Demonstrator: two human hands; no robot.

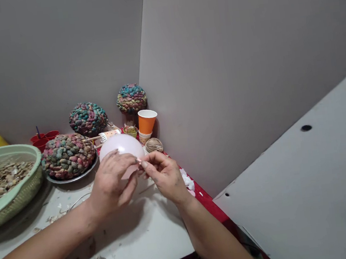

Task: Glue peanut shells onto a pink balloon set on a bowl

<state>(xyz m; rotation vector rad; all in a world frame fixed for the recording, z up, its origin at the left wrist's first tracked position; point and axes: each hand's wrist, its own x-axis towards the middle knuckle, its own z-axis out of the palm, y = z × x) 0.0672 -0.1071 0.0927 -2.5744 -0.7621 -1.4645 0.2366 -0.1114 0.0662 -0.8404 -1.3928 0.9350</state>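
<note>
A pale pink balloon (121,146), rounded and inflated, is just beyond my hands above the white table. My left hand (113,181) curves against its near side, with fingertips meeting at the balloon's neck. My right hand (164,176) pinches the same small pink neck between thumb and index finger. The fingertips of both hands nearly touch there, and the exact grip of each finger is partly hidden.
A green basket (11,197) of flat brown pieces stands at the left. Multicoloured balls (69,155) sit behind, one on a metal plate. An orange cup (147,122) and twine (154,145) are near the grey wall. Scraps lie on the white board (137,251).
</note>
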